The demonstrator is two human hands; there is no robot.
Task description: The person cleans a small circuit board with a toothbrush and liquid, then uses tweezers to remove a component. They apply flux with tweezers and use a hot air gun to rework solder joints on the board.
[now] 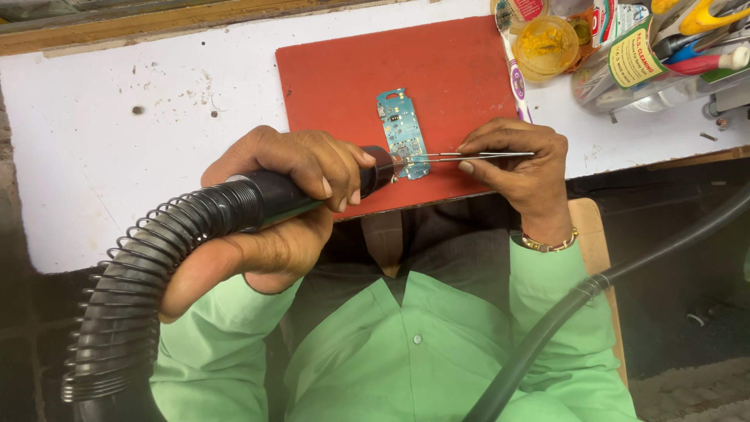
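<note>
Left hand (289, 176) gripping hot-air wand (312, 191), right hand (519, 160) pinching tweezers (469, 156), green-labelled bottle (625, 62)

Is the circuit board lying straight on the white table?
No, the circuit board lies on a red mat, while the left hand aims a black nozzle and the right hand holds tweezers at it.

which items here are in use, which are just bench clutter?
In use:
- hot-air handpiece in left hand
- tweezers in right hand
- blue circuit board
- red mat

Lying about:
- toothbrush
- yellow paste tub
- bottle and tool tray
</note>
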